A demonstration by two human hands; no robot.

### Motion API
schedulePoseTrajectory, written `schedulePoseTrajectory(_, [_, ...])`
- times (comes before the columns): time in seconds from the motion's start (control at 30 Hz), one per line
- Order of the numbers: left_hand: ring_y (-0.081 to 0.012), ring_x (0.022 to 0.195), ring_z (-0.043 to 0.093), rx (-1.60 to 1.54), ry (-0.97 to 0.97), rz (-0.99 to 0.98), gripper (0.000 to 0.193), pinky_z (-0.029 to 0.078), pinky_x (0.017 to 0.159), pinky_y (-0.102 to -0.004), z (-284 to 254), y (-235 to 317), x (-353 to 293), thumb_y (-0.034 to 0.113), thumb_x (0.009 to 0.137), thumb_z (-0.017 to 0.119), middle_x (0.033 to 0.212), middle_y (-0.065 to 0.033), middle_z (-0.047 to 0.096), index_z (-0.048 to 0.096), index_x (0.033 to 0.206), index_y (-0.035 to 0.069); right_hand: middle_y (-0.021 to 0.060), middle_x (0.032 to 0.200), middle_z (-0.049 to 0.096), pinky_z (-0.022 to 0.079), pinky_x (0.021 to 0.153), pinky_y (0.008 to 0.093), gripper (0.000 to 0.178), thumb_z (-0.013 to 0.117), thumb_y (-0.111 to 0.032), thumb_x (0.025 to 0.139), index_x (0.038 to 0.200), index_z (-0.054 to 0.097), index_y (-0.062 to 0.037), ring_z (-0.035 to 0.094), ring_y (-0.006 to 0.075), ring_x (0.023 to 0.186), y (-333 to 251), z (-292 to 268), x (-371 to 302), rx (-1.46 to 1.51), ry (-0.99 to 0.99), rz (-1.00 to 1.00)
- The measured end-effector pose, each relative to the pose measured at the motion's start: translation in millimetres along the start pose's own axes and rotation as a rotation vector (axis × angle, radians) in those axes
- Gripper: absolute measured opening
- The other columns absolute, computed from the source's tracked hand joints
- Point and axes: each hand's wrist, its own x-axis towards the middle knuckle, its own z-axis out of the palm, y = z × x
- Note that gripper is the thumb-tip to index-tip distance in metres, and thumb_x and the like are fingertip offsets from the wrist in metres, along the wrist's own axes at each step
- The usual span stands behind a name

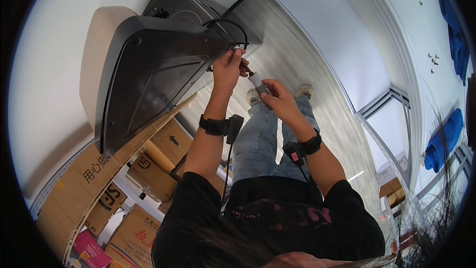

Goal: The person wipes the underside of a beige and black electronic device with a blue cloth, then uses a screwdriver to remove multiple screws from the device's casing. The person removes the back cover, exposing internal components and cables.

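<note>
1. The tool (262, 89), a screwdriver by the look of it, sits at 1 o'clock, grey handle low, dark shaft slanting toward 11 o'clock and the near edge of the dark panel (158, 64), which leans at 10 o'clock.
2. My left hand (227, 72), at 12 o'clock, pinches the shaft between thumb and fingers.
3. My right hand (282, 100), at 2 o'clock, is closed on the handle. My hands are near each other but apart, both clamped on the tool.
4. My left fingers hide the tip, so I can't tell whether it is seated; I'd feel for a firm seat before turning.
5. I'd let the left fingers guide and the right ones turn, pushing along the shaft toward 11 o'clock so it doesn't tilt and slip.
6. The black cable (242, 27) arcs just above my left fingers at 12 o'clock; I'd hold the shaft clear of it.
7. My left forearm rises from 7 o'clock, wrist nearly straight: good for steadying.
8. My right forearm comes from 5 o'clock, reaching toward 11, elbow bent; a loose wrist should help short, even turns.
9. Both wrists wear black straps (212, 126); I'd mind their wires (227, 168), trailing toward 6 o'clock.
</note>
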Motion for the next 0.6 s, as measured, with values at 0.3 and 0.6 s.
schedulePoseTrajectory(0.3, [-0.0108,0.059,0.061,0.112,0.024,-0.007,0.025,0.052,0.051,-0.0233,-3.8,2.6,3.4,0.024,0.091,0.061,0.074,-0.0060,0.064,0.065,0.095,0.000,0.0084,0.099,0.058,0.048,0.073,0.0278,0.044,0.070,-0.010,0.080,0.119,0.050,-0.0047,0.057,0.0148,0.088,-3.5,3.0,-2.4,-0.347,0.130,-0.200])
schedulePoseTrajectory(0.6, [-0.0090,0.052,0.057,-0.050,0.016,0.038,0.022,0.051,0.048,-0.0227,0.2,2.7,1.8,0.018,0.093,0.058,0.071,-0.0062,0.064,0.065,0.092,-0.002,0.0063,0.097,0.055,0.048,0.069,0.0297,0.049,0.069,-0.009,0.080,0.122,0.043,-0.0077,0.054,0.0140,0.084,-5.3,-1.4,-1.8,0.139,0.031,0.049])
